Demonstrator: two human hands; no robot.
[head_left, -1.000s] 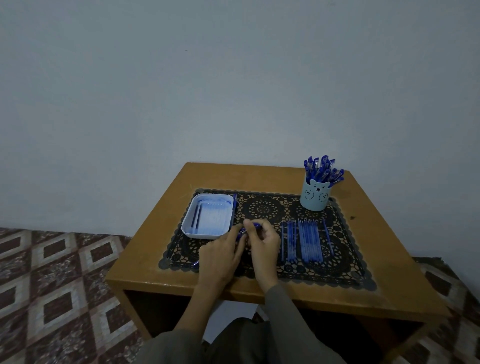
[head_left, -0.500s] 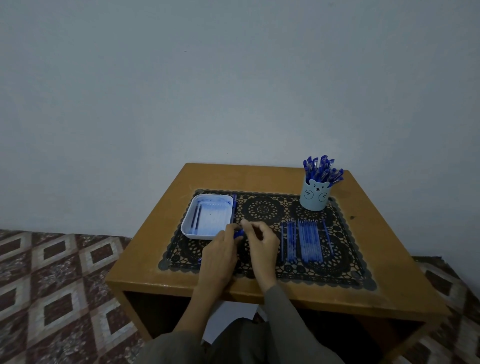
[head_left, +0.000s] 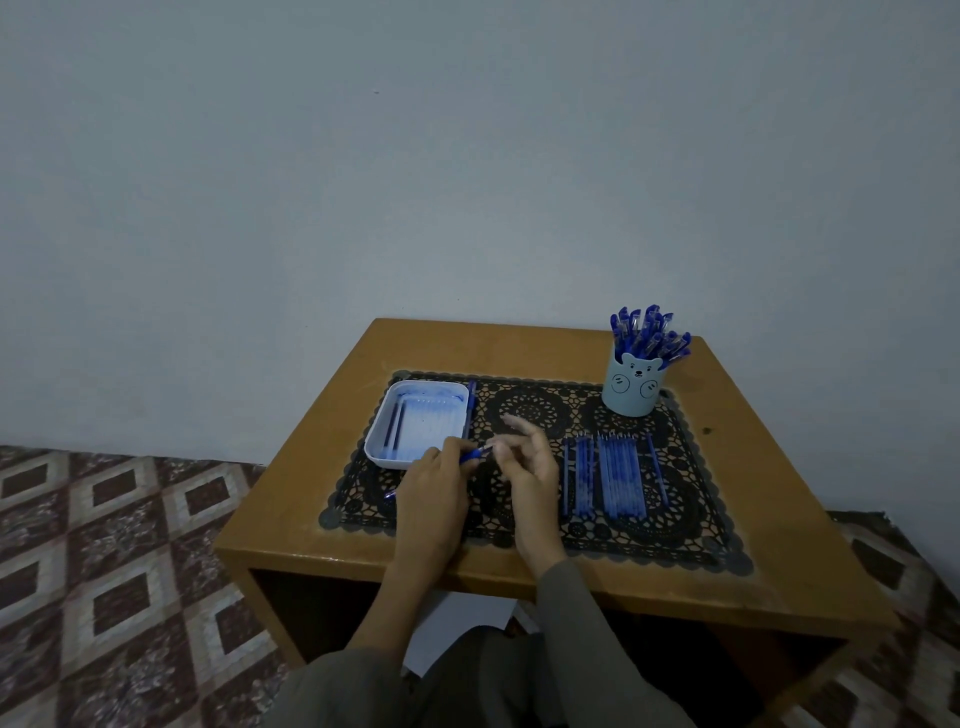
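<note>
Curling round a blue pen (head_left: 475, 454), the left hand (head_left: 431, 480) grips the barrel over the lace mat (head_left: 530, 410), just beside the near right corner of the white tray (head_left: 375, 441). Most of the pen is buried in the fist. Only a short length pokes out toward the right hand (head_left: 532, 470), and a small blue bit shows below the left wrist.

The right hand's fingers (head_left: 519, 427) are fanned loosely and smeared by blur. Its thumb sits at the pen's exposed end, but whether it pinches that end cannot be told.

Dim light hides detail in the tray, where only two dark thin sticks can be made out on its left side. Another pen (head_left: 471, 402) lies along its right rim. A row of blue sticks (head_left: 613, 475) lies on the mat to the right, too small to tell whether they are pens or refills. Behind them stands a bear-faced cup (head_left: 631, 387) full of capped pens.

The mat covers a wooden table (head_left: 519, 345) set against a plain pale wall (head_left: 467, 182). Patterned floor tiles (head_left: 104, 545) run on both sides. Grey sleeves are cut off by the lower edge.
</note>
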